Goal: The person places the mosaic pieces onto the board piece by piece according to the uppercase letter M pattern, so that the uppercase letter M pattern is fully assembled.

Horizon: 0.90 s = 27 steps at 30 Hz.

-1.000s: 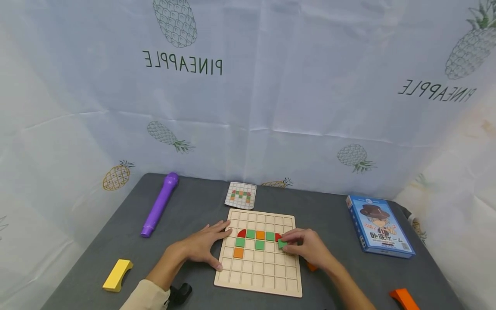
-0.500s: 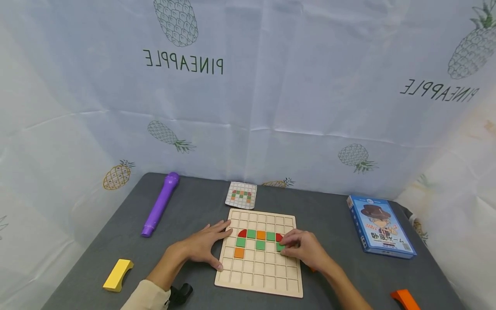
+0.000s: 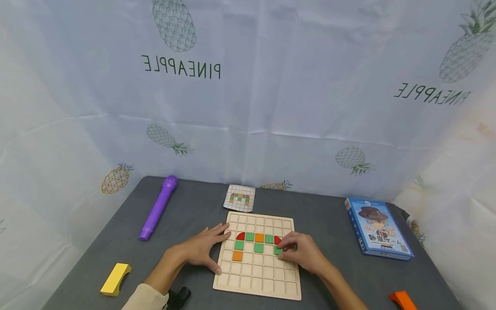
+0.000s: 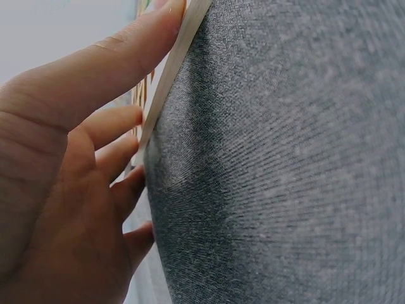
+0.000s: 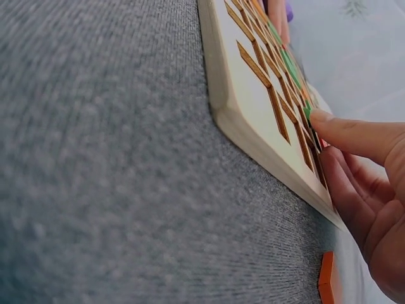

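Note:
A square wooden grid board (image 3: 257,283) lies on the dark table. Red, green and orange tiles fill some of its cells, such as an orange tile (image 3: 237,255) at the left. My left hand (image 3: 199,248) rests spread along the board's left edge, thumb on the rim in the left wrist view (image 4: 82,158). At the board's right side, my right hand (image 3: 304,252) pinches a green tile (image 3: 277,250) that sits in a cell just below a red quarter-round tile (image 3: 277,240). In the right wrist view, the right thumb (image 5: 354,136) touches green; the fingers partly hide that tile.
Behind the board lies a small pattern card (image 3: 239,206) with a printed coloured grid. A purple microphone (image 3: 158,209) and a yellow arch block (image 3: 116,280) lie left. On the right are a blue game box (image 3: 380,232) and an orange block (image 3: 404,300).
The green tile in my right hand has gone from lying askew over the board to sitting square in its cell. My left hand keeps its place on the board's edge.

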Each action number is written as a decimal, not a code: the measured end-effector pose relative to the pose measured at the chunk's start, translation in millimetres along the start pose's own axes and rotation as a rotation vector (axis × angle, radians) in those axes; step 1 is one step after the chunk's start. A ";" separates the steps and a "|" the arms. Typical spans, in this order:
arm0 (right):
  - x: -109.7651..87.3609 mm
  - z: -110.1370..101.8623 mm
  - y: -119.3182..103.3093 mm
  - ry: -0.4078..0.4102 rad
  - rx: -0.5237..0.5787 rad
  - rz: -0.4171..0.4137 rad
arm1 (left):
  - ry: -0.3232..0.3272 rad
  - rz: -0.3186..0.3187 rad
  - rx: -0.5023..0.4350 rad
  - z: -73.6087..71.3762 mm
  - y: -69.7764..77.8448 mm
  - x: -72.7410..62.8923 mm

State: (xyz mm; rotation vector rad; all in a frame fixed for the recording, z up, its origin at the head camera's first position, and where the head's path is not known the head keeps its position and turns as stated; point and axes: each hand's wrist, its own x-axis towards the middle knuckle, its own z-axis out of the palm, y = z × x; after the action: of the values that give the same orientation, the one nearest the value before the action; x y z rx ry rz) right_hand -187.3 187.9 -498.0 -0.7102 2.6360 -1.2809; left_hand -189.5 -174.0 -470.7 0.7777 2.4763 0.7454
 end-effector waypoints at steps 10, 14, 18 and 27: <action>0.2 0.3 -0.3 0.013 -0.006 0.003 | 0.010 0.024 -0.003 0.6 1.3 -0.5; 2.8 3.1 0.1 0.003 -0.027 0.009 | 0.016 0.020 -0.019 1.3 0.2 -3.9; 5.6 4.6 -0.7 0.013 -0.057 -0.003 | 0.029 0.034 -0.038 1.2 -1.4 -6.2; 3.0 3.8 -3.6 -0.011 -0.052 0.033 | 0.033 0.060 -0.030 1.5 -3.1 -3.5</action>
State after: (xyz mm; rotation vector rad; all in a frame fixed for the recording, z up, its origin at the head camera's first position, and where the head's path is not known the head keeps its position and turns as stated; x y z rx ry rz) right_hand -187.5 181.9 -497.3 -0.6764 2.6693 -1.2008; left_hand -187.3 -177.9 -472.8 0.8389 2.4747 0.8206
